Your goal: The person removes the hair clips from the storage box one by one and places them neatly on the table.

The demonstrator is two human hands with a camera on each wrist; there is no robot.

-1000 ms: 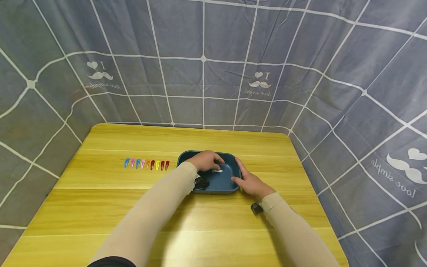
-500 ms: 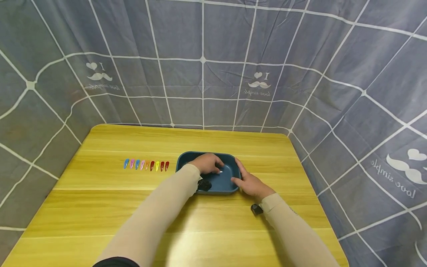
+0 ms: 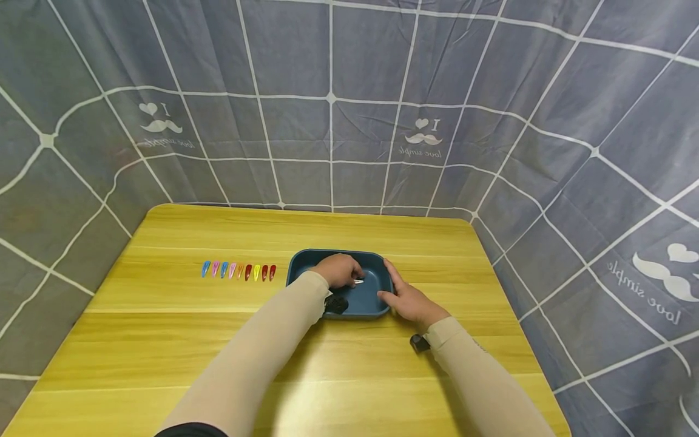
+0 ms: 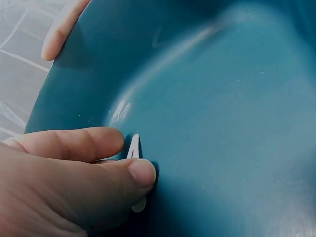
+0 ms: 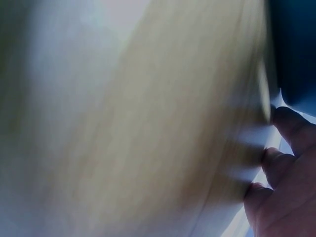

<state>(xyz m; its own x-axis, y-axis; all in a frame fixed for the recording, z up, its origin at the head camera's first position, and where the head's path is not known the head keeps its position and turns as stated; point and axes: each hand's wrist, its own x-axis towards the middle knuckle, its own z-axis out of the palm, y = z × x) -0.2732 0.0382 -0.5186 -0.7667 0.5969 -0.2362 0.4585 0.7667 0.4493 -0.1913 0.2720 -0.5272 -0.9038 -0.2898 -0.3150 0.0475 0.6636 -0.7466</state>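
Observation:
A dark blue plastic tub [image 3: 360, 306] stands on the table, its long side running left to right. Inside it, my left hand [image 3: 337, 270] pinches a small white snap hair clip [image 4: 135, 144] with the thumb and fingers, close to the tub's floor. The clip's narrow tip and rounded end show on either side of the thumb in the left wrist view. My right hand [image 3: 412, 301] grips the tub's right wall, thumb over the rim. In the right wrist view, several of its fingers [image 5: 279, 165] lie outside the tub, low by the table.
To the tub's left, a row of several coloured snap hair clips [image 3: 240, 271] lies on the yellow wooden table [image 3: 327, 376]. A grey checked curtain [image 3: 360, 133] hangs behind the table and along its sides.
My left hand has shifted slightly inside the tub and closed its thumb and fingers on the white hair clip. The right hand keeps its grip on the tub.

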